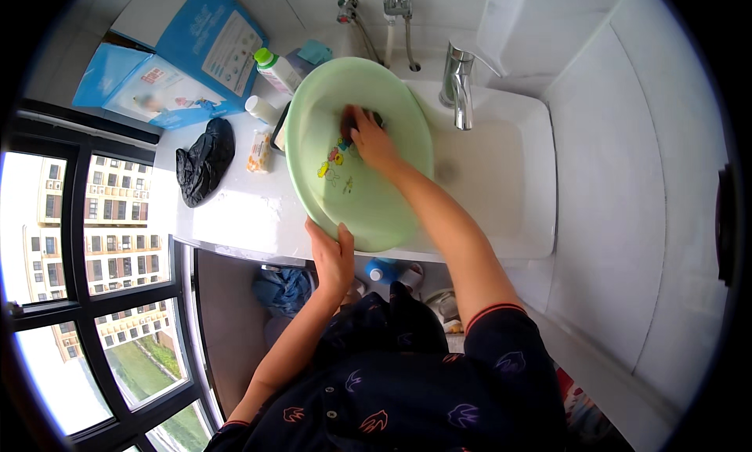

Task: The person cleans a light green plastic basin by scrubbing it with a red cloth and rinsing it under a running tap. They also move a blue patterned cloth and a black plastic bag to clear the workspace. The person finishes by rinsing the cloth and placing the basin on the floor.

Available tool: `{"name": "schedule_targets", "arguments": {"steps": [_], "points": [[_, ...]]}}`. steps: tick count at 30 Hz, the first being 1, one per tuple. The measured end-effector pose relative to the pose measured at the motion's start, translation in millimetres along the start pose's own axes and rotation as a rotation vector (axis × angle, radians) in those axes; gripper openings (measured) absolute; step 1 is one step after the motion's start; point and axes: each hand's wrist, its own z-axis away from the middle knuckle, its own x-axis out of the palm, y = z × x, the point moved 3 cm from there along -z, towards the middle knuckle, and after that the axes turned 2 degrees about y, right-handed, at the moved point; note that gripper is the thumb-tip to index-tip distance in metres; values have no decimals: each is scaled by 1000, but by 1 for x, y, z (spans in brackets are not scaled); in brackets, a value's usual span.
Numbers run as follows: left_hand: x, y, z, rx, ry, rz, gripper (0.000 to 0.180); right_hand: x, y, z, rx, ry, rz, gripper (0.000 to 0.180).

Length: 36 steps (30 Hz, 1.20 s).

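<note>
Black-framed window (72, 225) stood at far left. Then came blue box (176, 72), crumpled black plastic bag (207, 160) on white surface (223, 221), small packet (259, 152), green-capped bottle (278, 74). Left hand (334, 258) had its grip closed on near rim of pale green basin (372, 209), which tilted, overlapping surface and sink. Inside basin, dark red-brown item (347, 121) lay under fingers of right hand (371, 139); whether that grip clenched or merely pressed could not be told. At right: white sink (501, 201), chrome faucet (460, 84) behind.
</note>
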Motion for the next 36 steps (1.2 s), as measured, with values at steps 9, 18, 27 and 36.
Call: {"name": "schedule_targets", "arguments": {"steps": [9,18,27,36], "points": [[5,-6,4,-50,7,59,45,11,-29,134,30,-673,-194,64],[4,-5,4,-26,1,39,45,26,-85,2,-496,-71,4,56],[1,-7,3,11,15,9,40,-3,22,16,238,-147,98,44],[-1,10,-6,8,-47,-26,41,13,18,-33,343,96,124,16]]}}
